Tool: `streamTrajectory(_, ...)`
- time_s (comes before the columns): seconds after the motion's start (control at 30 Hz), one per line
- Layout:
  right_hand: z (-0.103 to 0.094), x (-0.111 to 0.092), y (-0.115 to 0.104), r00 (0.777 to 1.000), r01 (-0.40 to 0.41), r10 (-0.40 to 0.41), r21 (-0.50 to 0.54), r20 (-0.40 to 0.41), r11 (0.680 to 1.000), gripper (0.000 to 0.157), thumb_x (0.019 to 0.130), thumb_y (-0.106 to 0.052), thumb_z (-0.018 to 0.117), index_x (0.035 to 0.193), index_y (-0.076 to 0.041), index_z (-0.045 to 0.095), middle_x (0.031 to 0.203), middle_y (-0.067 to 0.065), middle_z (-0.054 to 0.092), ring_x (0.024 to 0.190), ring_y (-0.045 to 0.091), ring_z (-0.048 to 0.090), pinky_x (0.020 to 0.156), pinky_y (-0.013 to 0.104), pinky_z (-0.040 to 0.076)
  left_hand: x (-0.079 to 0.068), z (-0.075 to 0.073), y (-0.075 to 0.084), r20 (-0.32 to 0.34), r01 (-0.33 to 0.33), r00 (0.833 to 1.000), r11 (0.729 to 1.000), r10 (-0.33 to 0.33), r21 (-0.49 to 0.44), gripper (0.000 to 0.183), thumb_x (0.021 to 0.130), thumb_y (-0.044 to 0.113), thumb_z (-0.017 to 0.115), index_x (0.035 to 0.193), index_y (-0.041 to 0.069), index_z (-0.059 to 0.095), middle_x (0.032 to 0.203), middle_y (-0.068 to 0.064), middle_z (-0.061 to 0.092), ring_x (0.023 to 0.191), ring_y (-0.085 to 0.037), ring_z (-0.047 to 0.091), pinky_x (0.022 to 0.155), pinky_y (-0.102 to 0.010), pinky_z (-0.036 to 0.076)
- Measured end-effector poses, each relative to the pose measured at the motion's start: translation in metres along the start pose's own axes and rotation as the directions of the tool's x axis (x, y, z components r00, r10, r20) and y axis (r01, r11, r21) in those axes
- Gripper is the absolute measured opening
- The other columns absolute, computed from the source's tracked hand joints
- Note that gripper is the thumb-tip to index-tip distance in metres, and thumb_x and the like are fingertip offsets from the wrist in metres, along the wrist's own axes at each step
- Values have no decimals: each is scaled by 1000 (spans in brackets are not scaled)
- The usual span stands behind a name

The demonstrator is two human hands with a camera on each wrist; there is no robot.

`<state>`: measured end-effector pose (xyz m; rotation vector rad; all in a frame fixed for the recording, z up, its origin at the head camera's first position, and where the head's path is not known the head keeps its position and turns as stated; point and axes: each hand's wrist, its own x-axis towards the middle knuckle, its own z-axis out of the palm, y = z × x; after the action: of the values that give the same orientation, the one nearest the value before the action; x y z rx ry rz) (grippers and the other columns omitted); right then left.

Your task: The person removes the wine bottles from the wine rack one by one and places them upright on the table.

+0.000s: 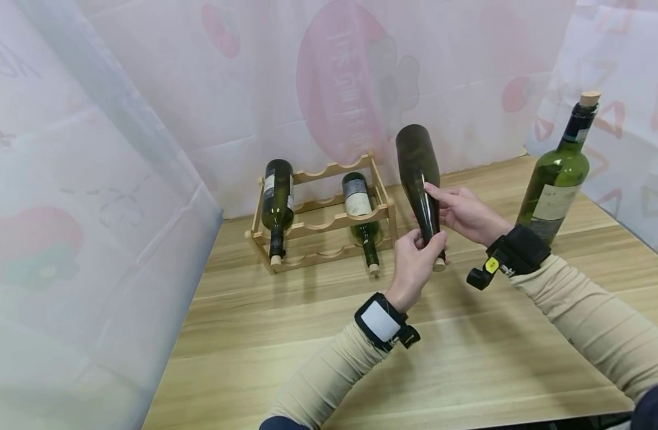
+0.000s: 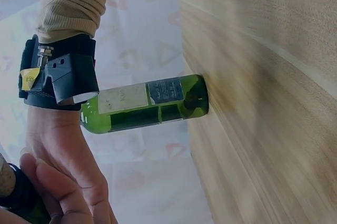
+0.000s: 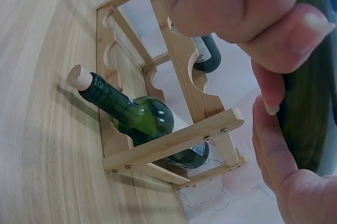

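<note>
A dark green wine bottle (image 1: 416,156) is held in the air, tilted neck down, its cork (image 1: 439,264) at the lower end. My left hand (image 1: 417,263) grips it round the neck. Higher up, my right hand (image 1: 471,214) holds its tapering shoulder between thumb and fingers. To the left stands a two-tier wooden wine rack (image 1: 329,226). One corked bottle (image 1: 277,200) lies on its upper tier at the left; another corked bottle (image 3: 150,120) lies on the lower tier at the right. Much of the held bottle falls outside both wrist views.
An upright corked wine bottle (image 1: 557,179) with a pale label stands on the wooden table (image 1: 242,358), right of my right hand. Printed white curtains (image 1: 264,89) hang behind the table and along its sides. The rack's front rails have curved notches.
</note>
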<state>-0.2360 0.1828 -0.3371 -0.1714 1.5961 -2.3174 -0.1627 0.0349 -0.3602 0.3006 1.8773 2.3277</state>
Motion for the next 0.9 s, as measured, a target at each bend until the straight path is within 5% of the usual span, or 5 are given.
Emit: streamTrajectory(0.9, -6, -6, -3, 1000, 8, -8, -10, 22, 1000, 32, 100, -30, 49, 101, -5, 70, 101, 8, 71, 93, 21, 72, 84, 28, 56, 1, 3, 2, 37, 2, 999, 1000, -3, 18, 10, 91, 16, 63, 91, 7, 60, 72, 3, 62, 54, -8, 60, 53, -17, 53)
